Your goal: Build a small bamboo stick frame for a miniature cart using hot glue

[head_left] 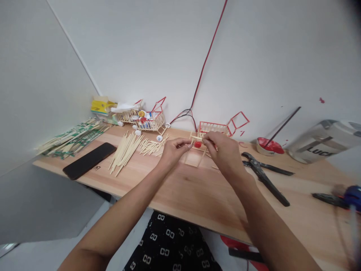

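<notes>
Over the middle of the wooden table, my left hand point(175, 151) pinches the left side of a small frame of pale wooden sticks point(192, 165). My right hand point(224, 150) is closed in a pinch at the frame's far right; its fingertips hide what they hold, if anything. Between the two hands sits a red bottle cap point(197, 144). Just behind them stands a miniature cart of sticks point(214, 127) with a red rim and handle. Short sticks point(153, 146) lie left of my left hand, and longer sticks point(125, 152) are spread farther left.
At the back left stand stick carts point(152, 122) holding bottle caps, near a yellow box point(103, 105). Packaged sticks point(76, 139) and a black phone point(89, 160) lie left. Pliers point(263, 177), a bowl of red paint point(269, 147) and a white container point(324, 143) are right.
</notes>
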Action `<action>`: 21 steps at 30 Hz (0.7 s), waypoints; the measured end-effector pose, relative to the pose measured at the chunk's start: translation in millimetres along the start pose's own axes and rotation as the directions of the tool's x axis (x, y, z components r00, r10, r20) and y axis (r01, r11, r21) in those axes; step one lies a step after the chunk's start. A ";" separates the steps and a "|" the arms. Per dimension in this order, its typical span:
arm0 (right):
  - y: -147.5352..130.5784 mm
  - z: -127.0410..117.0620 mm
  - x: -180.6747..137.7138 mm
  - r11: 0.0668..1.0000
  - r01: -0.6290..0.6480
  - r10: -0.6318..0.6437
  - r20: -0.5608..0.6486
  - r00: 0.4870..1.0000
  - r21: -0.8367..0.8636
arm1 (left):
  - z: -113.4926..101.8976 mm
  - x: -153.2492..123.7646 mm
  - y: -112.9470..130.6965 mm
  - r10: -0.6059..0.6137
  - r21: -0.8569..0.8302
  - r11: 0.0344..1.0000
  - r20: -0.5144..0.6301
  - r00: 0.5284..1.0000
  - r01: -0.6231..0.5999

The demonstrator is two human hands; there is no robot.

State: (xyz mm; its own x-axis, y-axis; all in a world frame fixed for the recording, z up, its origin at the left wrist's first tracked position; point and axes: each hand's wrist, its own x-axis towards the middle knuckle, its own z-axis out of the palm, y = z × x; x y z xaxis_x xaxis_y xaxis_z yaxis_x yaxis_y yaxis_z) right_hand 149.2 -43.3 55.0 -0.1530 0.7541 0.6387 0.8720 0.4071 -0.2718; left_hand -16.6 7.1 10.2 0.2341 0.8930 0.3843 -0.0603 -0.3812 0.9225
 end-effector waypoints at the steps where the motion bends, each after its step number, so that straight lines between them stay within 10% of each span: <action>1: 0.4 0.1 -0.1 1.000 -0.001 0.001 -0.001 1.000 0.002 | -0.1 -1.6 -0.2 0.014 0.027 1.000 -0.005 1.000 -0.014; 21: -1.5 -0.6 -0.3 1.000 -0.006 0.006 0.009 1.000 -0.013 | -0.8 -10.7 -5.6 -0.004 0.089 0.996 -0.046 0.999 0.008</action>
State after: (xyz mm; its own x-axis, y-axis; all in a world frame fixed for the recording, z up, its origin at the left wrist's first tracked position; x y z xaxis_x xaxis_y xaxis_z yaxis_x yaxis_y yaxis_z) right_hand 148.2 -44.5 55.7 -0.1516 0.7613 0.6304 0.8791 0.3954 -0.2662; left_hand -19.5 -0.2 0.9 0.1892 0.9048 0.3815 0.0284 -0.3934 0.9189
